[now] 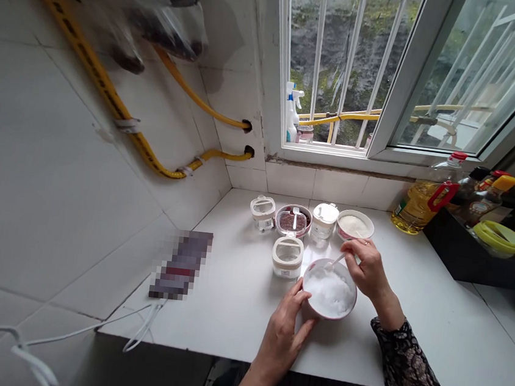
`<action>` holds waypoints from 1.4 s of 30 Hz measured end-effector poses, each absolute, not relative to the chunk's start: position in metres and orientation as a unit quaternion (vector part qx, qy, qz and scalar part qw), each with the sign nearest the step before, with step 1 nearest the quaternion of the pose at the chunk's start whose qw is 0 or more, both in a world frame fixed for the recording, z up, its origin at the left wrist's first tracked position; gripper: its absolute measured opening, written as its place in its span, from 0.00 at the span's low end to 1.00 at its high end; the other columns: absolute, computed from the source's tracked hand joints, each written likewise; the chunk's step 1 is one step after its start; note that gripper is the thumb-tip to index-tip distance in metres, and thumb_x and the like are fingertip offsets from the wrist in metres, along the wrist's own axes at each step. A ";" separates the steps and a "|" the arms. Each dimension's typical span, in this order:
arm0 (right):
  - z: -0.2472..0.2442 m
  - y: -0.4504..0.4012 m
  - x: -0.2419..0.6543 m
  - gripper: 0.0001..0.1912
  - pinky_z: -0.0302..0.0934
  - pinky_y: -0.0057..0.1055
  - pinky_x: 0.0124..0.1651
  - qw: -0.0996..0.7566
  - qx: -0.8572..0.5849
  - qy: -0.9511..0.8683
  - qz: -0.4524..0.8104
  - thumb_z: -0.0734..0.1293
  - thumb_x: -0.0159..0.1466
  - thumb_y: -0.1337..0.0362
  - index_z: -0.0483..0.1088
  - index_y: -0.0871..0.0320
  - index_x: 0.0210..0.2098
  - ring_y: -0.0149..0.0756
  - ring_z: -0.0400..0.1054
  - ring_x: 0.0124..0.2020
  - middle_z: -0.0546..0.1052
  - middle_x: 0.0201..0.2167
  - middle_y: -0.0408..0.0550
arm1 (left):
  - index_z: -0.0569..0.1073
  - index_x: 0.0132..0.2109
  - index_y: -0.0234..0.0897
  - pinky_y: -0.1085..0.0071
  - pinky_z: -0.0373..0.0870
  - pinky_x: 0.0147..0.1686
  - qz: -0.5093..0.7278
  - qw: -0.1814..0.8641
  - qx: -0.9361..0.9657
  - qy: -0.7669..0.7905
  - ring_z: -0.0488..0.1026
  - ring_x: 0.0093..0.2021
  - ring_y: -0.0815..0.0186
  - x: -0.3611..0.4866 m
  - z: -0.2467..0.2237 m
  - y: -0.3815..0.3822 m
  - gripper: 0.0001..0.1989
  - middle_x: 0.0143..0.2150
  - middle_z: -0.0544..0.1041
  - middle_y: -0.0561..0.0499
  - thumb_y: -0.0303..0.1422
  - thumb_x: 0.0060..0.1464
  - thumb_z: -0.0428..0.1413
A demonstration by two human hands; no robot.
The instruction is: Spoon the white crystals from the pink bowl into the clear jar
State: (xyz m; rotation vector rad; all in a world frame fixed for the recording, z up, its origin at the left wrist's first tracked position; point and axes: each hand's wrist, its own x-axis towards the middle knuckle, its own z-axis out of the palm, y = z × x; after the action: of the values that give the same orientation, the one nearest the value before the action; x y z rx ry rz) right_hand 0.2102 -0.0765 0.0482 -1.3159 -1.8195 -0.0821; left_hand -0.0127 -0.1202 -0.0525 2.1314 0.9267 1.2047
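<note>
It's a kitchen, clearly: there's the oil bottle (pixel 415 206) by the window (pixel 408 74), seasoning bottles (pixel 487 197) crowding a black box (pixel 458 251), lidded jars (pixel 287 260) and bowls (pixel 334 316) out on the white desk (pixel 443 348), and a yellow pipe (pixel 93 72) hugging the tiled wall (pixel 37 145)!

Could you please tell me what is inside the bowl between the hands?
The bowl holds a loose white substance, and a white spoon in the right hand reaches in; anything buried beneath the surface is covered.

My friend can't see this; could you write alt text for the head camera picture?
A left hand steadies a bowl of white stuff while the right hand holds a spoon in it. Three jars and two more bowls stand nearby on a white counter below a window.
</note>
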 end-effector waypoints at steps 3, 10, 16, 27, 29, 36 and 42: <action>0.041 -0.073 0.201 0.10 0.60 0.39 0.47 0.377 -0.545 -0.749 -0.001 0.60 0.61 0.71 0.70 0.55 0.29 0.38 0.68 0.28 0.76 0.24 0.45 | 0.63 0.60 0.44 0.54 0.77 0.57 0.439 0.257 0.788 0.346 0.68 0.67 0.51 -0.013 -0.052 -0.120 0.21 0.67 0.67 0.37 0.25 0.61 0.55; 0.039 -0.070 0.200 0.11 0.60 0.36 0.44 0.416 -0.595 -0.682 0.085 0.59 0.59 0.69 0.72 0.54 0.27 0.39 0.69 0.30 0.76 0.22 0.43 | 0.63 0.60 0.45 0.55 0.77 0.57 0.435 0.265 0.787 0.349 0.68 0.67 0.52 -0.013 -0.052 -0.121 0.21 0.68 0.66 0.38 0.26 0.62 0.55; 0.046 -0.073 0.200 0.10 0.61 0.33 0.38 0.454 -0.601 -0.641 0.149 0.59 0.57 0.67 0.71 0.54 0.25 0.36 0.67 0.25 0.72 0.17 0.41 | 0.64 0.59 0.45 0.55 0.77 0.57 0.435 0.265 0.786 0.349 0.68 0.67 0.52 -0.013 -0.050 -0.121 0.21 0.68 0.66 0.38 0.26 0.62 0.55; 0.037 -0.069 0.197 0.10 0.61 0.33 0.37 0.456 -0.596 -0.651 0.115 0.59 0.56 0.67 0.70 0.53 0.23 0.37 0.66 0.25 0.71 0.16 0.41 | 0.65 0.59 0.44 0.56 0.77 0.57 0.439 0.259 0.785 0.352 0.68 0.67 0.53 -0.012 -0.049 -0.121 0.21 0.68 0.68 0.40 0.25 0.61 0.56; 0.036 -0.069 0.196 0.11 0.61 0.34 0.40 0.450 -0.596 -0.657 0.102 0.59 0.56 0.67 0.70 0.53 0.23 0.38 0.67 0.26 0.71 0.17 0.41 | 0.65 0.59 0.44 0.56 0.77 0.58 0.436 0.261 0.786 0.353 0.68 0.67 0.53 -0.012 -0.049 -0.121 0.21 0.68 0.68 0.39 0.25 0.61 0.56; 0.036 -0.069 0.195 0.11 0.60 0.37 0.46 0.439 -0.595 -0.669 0.081 0.58 0.58 0.67 0.71 0.53 0.25 0.39 0.69 0.30 0.73 0.18 0.42 | 0.64 0.59 0.44 0.55 0.76 0.58 0.434 0.273 0.783 0.353 0.67 0.68 0.52 -0.013 -0.049 -0.122 0.20 0.68 0.67 0.39 0.25 0.61 0.55; 0.035 -0.069 0.196 0.11 0.60 0.38 0.47 0.439 -0.602 -0.663 0.069 0.58 0.57 0.68 0.70 0.54 0.24 0.39 0.69 0.30 0.76 0.21 0.43 | 0.65 0.59 0.44 0.55 0.76 0.57 0.438 0.271 0.782 0.351 0.67 0.67 0.52 -0.012 -0.049 -0.121 0.21 0.68 0.67 0.39 0.25 0.60 0.55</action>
State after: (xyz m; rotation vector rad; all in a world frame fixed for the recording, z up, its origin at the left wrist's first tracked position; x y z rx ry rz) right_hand 0.1962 -0.0692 0.0350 -1.4968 -1.6468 0.1720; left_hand -0.0122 -0.1212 -0.0492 2.1058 0.9445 1.1800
